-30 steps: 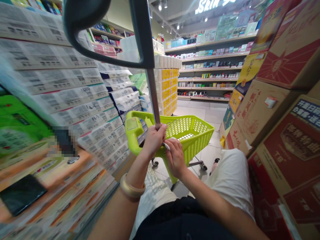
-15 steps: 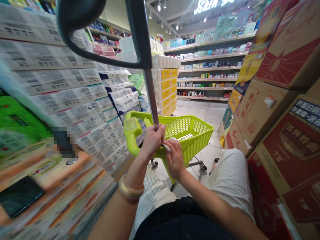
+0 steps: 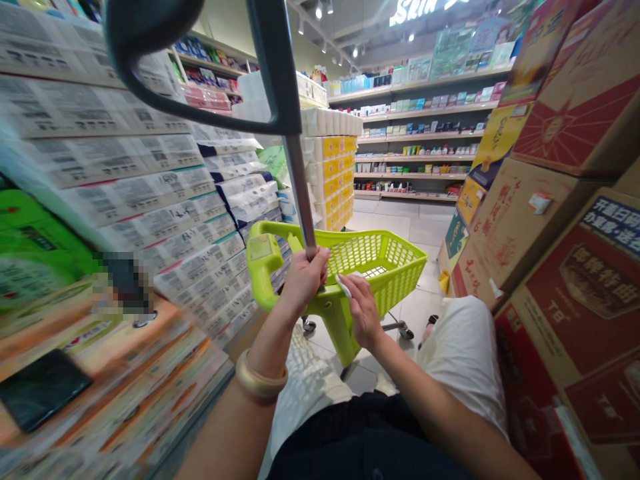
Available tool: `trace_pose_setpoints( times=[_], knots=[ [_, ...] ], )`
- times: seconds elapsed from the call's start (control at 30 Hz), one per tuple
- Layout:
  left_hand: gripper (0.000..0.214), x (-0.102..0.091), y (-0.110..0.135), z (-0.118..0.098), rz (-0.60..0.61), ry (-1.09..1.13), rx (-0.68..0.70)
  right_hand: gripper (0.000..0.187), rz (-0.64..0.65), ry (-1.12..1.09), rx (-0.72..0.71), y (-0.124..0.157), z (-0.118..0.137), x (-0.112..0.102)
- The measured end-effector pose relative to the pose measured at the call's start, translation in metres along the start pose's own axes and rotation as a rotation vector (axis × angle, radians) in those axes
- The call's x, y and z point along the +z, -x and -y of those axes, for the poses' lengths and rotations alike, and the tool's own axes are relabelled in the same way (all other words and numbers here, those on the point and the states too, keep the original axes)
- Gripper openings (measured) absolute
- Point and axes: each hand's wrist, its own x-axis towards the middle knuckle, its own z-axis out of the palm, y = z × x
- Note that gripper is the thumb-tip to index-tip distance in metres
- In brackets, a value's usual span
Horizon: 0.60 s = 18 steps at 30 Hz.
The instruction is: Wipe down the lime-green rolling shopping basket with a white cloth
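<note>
My left hand (image 3: pixel 304 279) is closed around the lower part of a metal pole (image 3: pixel 300 190). A dark grey, loop-shaped end (image 3: pixel 283 73) tops the pole, close to the camera. In my right hand (image 3: pixel 365 315) is a small white cloth or tissue (image 3: pixel 344 287), pinched under the fingers. That hand is just right of the pole, over the rim of a lime-green shopping cart (image 3: pixel 404 280). The cart's perforated basket is visible beyond my hands, and its thick handle curves to the left. What lies under my right palm is hidden.
Stacked paper packs (image 3: pixel 150 153) rise on the left. Orange packs (image 3: pixel 165 360) nearer me carry a black phone-like slab (image 3: pixel 43 390). Cardboard cartons (image 3: pixel 530 220) line the right side. Shelves of small goods (image 3: pixel 415 130) stand across the tiled floor (image 3: pixel 385 217).
My right hand has moved right, away from my left hand and the pole's base, with the white cloth. The pole's top has shifted slightly left. My left hand keeps its hold.
</note>
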Motion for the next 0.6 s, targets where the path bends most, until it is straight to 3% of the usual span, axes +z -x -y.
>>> trace_pose_setpoints(
  times=[0.17, 0.33, 0.43, 0.6],
  knots=[
    [0.040, 0.000, 0.000, 0.000, 0.011, 0.002, 0.012, 0.043, 0.022, 0.007, -0.055, -0.002, -0.007, -0.003],
    [0.040, 0.000, 0.001, -0.001, 0.014, 0.007, 0.010, 0.034, -0.123, 0.037, 0.116, -0.004, -0.025, -0.005],
    [0.040, 0.000, 0.001, -0.001, 0.017, 0.008, 0.005, 0.034, -0.104, -0.016, 0.157, -0.009, -0.011, 0.002],
    [0.039, -0.001, 0.001, -0.001, 0.014, -0.009, 0.016, 0.037, -0.004, -0.056, 0.059, -0.015, 0.011, 0.008]
  ],
)
